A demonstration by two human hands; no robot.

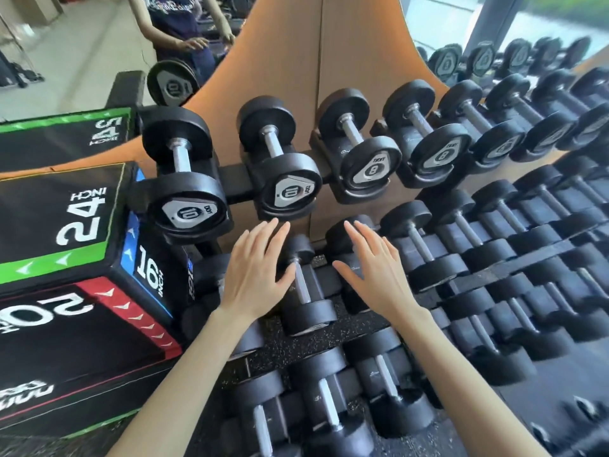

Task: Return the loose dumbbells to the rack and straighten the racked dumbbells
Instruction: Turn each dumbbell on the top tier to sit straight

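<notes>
Broadly, a tiered dumbbell rack [237,171] fills the middle and right, its rows running off to the far right. Left of it, touching the rack's end, sits a large soft jump box [66,225], black with green, blue and red bands, marked 24, 16 and 20 INCH. Behind the rack: a wooden wall panel [280,61], with mirror [82,61] at far left. Top tier, left to right: a dumbbell marked 10 [184,179], a second 10 [280,159], then two marked 8 [359,150], each in its own cradle, handles pointing near to far. Lower tiers hold more black dumbbells with end labels not readable. One smaller dumbbell [303,285] lies on the middle level between the two hands, speckled rubber floor [296,354] showing past it. Left hand [253,275]: palm down, fingers straight and spread, gripping nothing, thumb just beside that dumbbell's handle; contact cannot be told. Right hand [375,272]: likewise flat and spread, holding nothing, poised over the next dumbbell to the right.
</notes>
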